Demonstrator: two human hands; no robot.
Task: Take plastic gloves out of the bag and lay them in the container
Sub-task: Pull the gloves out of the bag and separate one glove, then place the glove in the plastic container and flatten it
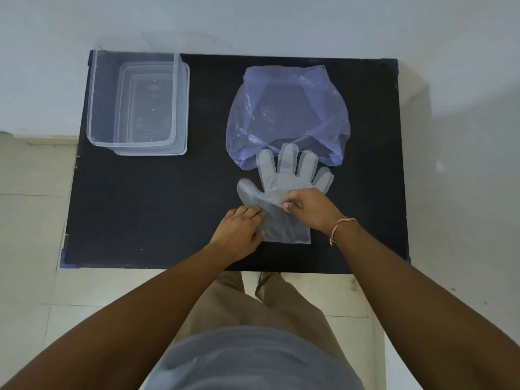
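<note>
Centrally, left hand (239, 232) and right hand (309, 206) pinch glove (284, 178) overlapping bag (287, 114) mouth; container (92, 108) far left, bare tabletop (168, 206) between.

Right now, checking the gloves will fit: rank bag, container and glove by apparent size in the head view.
1. Purple bag
2. Clear container, close behind; its tall walls make this unsure
3. Plastic glove

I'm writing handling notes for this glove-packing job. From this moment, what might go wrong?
1. Both hands, left hand and right hand, pinch the thin glove near its cuff; pulling apart could stretch or tear the film.
2. The glove's fingertips overlap the purple bag; lifting may drag the bag along.
3. The clear container sits far off at the table's left rear, so the limp glove may fold or snag its rim on the way.
</note>
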